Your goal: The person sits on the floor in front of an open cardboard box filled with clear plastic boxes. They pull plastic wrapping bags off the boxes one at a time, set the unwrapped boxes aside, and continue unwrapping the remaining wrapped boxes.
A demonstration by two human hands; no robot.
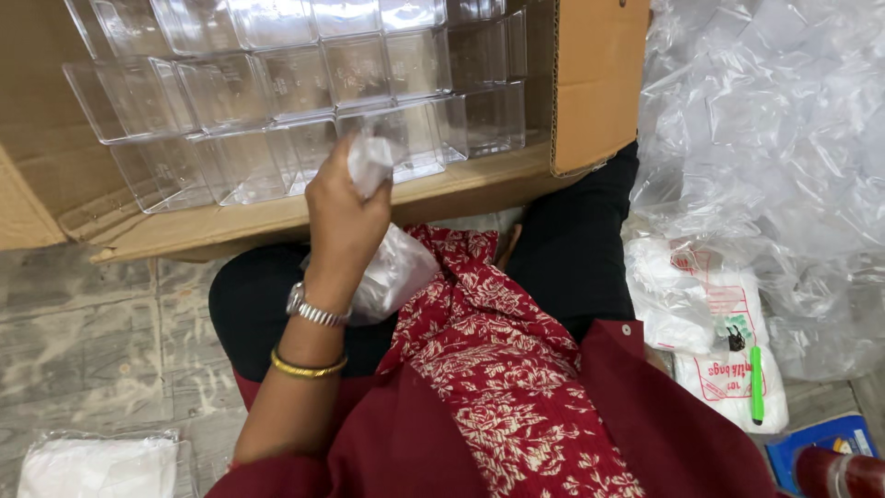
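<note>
Gripping a crumpled clear plastic bag in my left hand, I have my fingers closed tight around its upper end while the rest of it hangs down onto my lap, just beside the red flowered scarf. My right hand is out of sight, so I cannot tell whether it is open or holding anything. The bag sits right in front of the cardboard box, which lies on its side with rows of clear plastic containers stacked inside. As I judge it, the thin film could slip or tear, since I am pinching it at one bunched spot only. My knuckles are also close to the front row of containers, so a careless swing might knock one loose from the stack. A heap of loose plastic wrapping lies to my right, near a green pen resting on a packet of bags.
</note>
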